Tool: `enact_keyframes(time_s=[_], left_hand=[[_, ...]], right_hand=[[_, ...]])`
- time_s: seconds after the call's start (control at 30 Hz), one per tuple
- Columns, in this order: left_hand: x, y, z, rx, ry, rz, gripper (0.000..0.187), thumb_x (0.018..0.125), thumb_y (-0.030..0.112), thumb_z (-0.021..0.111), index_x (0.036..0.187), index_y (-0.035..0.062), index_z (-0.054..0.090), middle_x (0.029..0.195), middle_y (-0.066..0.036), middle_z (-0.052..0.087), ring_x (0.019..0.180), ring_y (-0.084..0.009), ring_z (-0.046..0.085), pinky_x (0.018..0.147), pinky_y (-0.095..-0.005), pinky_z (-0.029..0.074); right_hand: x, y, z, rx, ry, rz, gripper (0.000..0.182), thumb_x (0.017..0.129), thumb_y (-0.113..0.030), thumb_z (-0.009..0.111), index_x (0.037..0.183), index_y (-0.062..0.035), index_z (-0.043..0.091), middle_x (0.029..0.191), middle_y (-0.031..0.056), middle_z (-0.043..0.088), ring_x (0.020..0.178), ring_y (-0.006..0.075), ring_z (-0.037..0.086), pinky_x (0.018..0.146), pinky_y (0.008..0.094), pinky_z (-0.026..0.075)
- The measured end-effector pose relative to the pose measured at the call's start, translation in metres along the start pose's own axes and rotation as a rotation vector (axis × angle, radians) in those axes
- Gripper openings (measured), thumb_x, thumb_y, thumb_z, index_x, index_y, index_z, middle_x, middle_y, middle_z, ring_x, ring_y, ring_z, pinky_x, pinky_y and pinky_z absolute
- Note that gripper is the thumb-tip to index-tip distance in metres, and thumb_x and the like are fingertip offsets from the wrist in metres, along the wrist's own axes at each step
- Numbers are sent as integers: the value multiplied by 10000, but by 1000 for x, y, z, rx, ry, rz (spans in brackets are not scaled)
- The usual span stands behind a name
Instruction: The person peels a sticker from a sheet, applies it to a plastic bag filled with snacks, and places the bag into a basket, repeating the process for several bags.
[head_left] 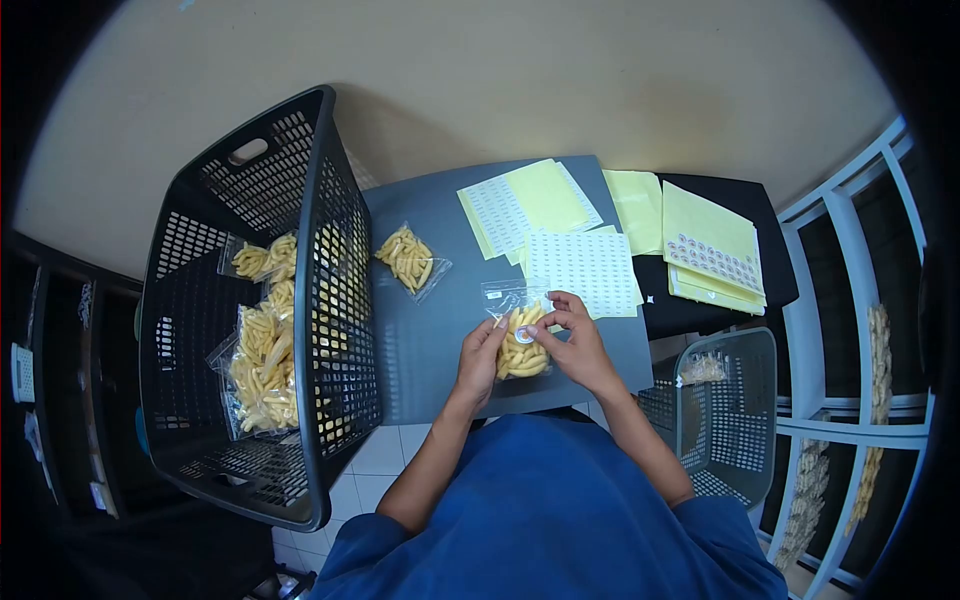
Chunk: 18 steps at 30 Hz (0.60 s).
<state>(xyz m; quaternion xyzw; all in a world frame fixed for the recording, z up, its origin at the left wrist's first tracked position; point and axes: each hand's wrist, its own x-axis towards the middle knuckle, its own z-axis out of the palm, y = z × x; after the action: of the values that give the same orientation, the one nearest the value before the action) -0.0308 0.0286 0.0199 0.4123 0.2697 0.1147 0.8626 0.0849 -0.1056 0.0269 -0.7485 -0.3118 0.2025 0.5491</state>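
Observation:
A clear plastic bag of yellow finger-shaped snacks (pixel 521 358) is upright in front of me at the near side of the grey table. My left hand (pixel 481 358) grips its left side, thumb on the front. On the bag's face is a small round sticker (pixel 525 334). My right hand (pixel 577 346) is closed at the bag's right side, its thumb touching the sticker's edge and its fingers curled by the upper corner. Farther back on the left lies another bag of the same snacks (pixel 407 259). Sheets of small printed labels (pixel 580 270) lie just beyond my right hand.
A tall black basket (pixel 318 300) holding several snack bags (pixel 262 370) stands left. More yellow sheets (pixel 712 238) lie on a black surface to the right. Below it, a grey basket (pixel 728 430) holds a packet (pixel 704 368). A pale metal frame (pixel 850 240) stands far right.

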Motion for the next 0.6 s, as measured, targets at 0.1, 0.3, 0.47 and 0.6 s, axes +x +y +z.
enact_keyframes(time_s=[0.1, 0.3, 0.47, 0.6], left_hand=[[-2, 2, 1, 13, 1, 16, 306, 1067, 225, 510, 1210, -22, 620, 1050, -81, 687, 907, -96, 666, 784, -247, 549], [-4, 0, -2, -13, -20, 21, 294, 1057, 220, 525, 1204, -18, 613, 1064, -86, 689, 914, -104, 674, 781, -251, 552], [-6, 5, 0, 57, -74, 47, 263, 996, 120, 610, 1209, -32, 589, 1096, -103, 683, 951, -123, 677, 828, -274, 558], [-6, 3, 1, 116, -75, 77, 286, 961, 59, 644, 1215, -48, 569, 1125, -116, 675, 988, -137, 676, 878, -291, 558]], right_hand=[[-1, -4, 3, -7, 28, -25, 220, 857, -203, 788, 894, 6, 731, 1318, 224, 520, 1242, 354, 520, 1033, 409, 432], [-3, -11, 6, -100, 61, -65, 224, 848, -214, 785, 878, 3, 738, 1297, 241, 540, 1226, 382, 535, 1024, 431, 435], [-5, -17, 7, -181, 118, -134, 211, 843, -213, 782, 848, -6, 739, 1254, 238, 569, 1161, 406, 571, 1003, 451, 447], [-7, -19, 9, -255, 153, -153, 203, 832, -210, 791, 833, -13, 739, 1232, 215, 585, 1125, 390, 593, 958, 461, 468]])
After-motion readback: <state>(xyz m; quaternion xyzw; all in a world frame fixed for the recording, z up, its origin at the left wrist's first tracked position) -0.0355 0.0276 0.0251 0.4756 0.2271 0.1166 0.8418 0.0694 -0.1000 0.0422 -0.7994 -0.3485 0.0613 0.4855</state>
